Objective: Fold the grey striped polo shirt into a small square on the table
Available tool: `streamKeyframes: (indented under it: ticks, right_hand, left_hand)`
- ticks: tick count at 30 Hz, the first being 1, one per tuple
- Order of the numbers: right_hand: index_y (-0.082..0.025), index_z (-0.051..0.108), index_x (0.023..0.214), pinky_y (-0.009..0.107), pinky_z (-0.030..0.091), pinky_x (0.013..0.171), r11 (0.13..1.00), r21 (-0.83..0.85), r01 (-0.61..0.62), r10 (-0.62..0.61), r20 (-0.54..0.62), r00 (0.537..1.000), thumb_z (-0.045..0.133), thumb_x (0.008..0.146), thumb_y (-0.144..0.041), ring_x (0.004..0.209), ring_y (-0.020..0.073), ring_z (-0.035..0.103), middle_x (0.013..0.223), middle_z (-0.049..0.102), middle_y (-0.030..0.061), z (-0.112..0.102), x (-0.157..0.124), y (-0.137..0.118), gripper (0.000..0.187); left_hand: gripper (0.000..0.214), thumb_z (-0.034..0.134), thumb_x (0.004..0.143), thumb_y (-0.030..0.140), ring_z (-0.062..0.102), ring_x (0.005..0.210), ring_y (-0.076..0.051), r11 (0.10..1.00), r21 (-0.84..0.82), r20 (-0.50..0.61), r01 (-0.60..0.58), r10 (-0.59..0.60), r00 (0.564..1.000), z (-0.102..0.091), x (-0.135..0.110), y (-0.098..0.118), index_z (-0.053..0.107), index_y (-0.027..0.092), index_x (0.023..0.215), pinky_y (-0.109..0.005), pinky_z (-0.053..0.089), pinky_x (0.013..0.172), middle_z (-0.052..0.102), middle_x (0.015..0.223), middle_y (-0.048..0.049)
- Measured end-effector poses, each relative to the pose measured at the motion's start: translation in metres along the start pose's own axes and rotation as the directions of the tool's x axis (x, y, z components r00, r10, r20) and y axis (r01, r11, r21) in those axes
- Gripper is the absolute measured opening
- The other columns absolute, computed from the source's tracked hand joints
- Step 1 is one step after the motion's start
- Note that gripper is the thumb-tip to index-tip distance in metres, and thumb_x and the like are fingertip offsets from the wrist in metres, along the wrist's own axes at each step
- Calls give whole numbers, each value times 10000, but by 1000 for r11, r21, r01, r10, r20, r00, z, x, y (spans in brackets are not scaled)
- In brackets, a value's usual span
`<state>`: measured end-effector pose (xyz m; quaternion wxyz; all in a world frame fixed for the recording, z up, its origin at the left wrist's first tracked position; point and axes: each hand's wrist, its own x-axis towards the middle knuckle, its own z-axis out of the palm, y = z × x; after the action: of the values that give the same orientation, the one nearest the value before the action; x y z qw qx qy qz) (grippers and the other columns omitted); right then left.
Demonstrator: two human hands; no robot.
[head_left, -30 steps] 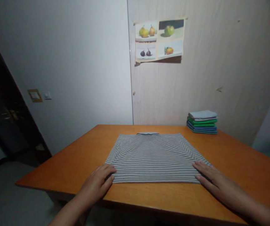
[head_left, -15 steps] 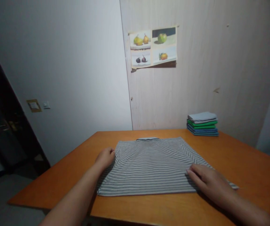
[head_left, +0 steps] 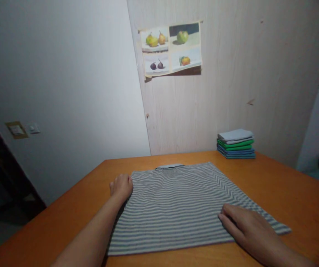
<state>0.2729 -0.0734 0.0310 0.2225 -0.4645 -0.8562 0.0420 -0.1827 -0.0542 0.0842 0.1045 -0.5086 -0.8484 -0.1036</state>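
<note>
A striped grey-and-white shirt (head_left: 173, 207) lies spread on the table, its collar (head_left: 170, 166) at the far edge. My left hand (head_left: 122, 186) is closed at the shirt's upper left edge, knuckles up; the cloth in its fingers is largely hidden. Over the lower right part of the shirt rests my right hand (head_left: 248, 226), palm down. Its fingers are loosely bent, with a gap between thumb and forefinger and no gathered cloth visible there. The shirt's lower right corner extends beyond this hand.
A stack of folded clothes (head_left: 235, 144), grey, green and blue, stands at the table's back right. The orange-brown table (head_left: 76, 207) meets a wall bearing a fruit poster (head_left: 173, 48). Light switches (head_left: 16, 129) and a dark doorway are at the left.
The shirt's near hem has come closer to me and its left side lies flatter. My left hand has turned knuckles up; my right hand sits slightly lower. The camera view has shifted.
</note>
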Motion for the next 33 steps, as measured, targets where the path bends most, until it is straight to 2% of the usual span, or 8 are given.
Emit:
streamKeyframes:
  ticks: [5,8,14,20,24,29,31,33]
  right_hand:
    - [-252,539,784,329,371,671,1000,1,2,-2,14,1000,424,1011,-438,725,213,608,754,635,10,-1,0,-1,315]
    - [-247,542,783,327,370,669,1000,6,0,0,12,1000,431,1009,-424,720,207,598,757,639,16,-3,-1,-3,307]
    - [-234,526,784,309,354,666,1000,6,4,-4,9,1000,429,1006,-362,732,190,597,758,640,11,-9,1,-9,274]
    - [-226,535,770,292,352,667,998,30,-62,61,10,998,453,982,-345,737,181,594,762,645,12,-15,0,-13,257]
    - [-219,543,726,267,368,634,963,222,-155,144,66,987,485,960,-406,700,167,574,715,623,0,-21,5,-4,305]
    - [-210,494,654,233,329,512,811,517,-275,290,55,956,478,934,-450,549,124,478,580,509,-25,-34,47,31,369]
    - [-199,526,667,228,347,499,787,491,-374,395,64,917,480,921,-390,524,119,488,562,522,-23,-37,74,46,321]
    - [-183,556,685,223,391,523,798,358,-484,489,84,868,484,906,-320,561,124,547,617,599,4,-36,103,58,270]
  left_hand:
    - [388,352,923,243,628,1093,-375,998,62,-2,6,-6,1000,3,-2,5,701,137,1055,-520,463,879,687,1136,-228]
    - [396,346,928,232,614,1133,-371,998,67,-11,-13,13,1000,0,2,15,678,134,1122,-491,463,890,667,1185,-224]
    - [427,306,989,321,650,1093,-266,982,3,66,-187,186,980,8,-3,42,668,125,1104,-343,470,890,701,1148,-181]
    - [543,290,981,494,612,1134,-335,960,26,72,-278,275,959,23,-23,45,667,106,1028,-439,444,963,675,1170,-225]
    - [613,244,964,551,595,1178,-355,957,60,69,-284,279,958,29,-21,43,655,110,1077,-476,441,985,663,1205,-219]
    - [658,202,955,572,572,1229,-362,955,72,94,-287,280,955,33,-18,42,651,110,1088,-481,437,1005,644,1252,-230]
    - [675,203,948,581,560,1246,-371,958,62,95,-281,275,957,33,-18,42,645,99,1116,-494,434,1011,632,1276,-237]
    - [683,214,942,587,553,1256,-375,959,52,95,-277,272,958,33,-18,43,640,91,1138,-501,428,1022,623,1293,-242]
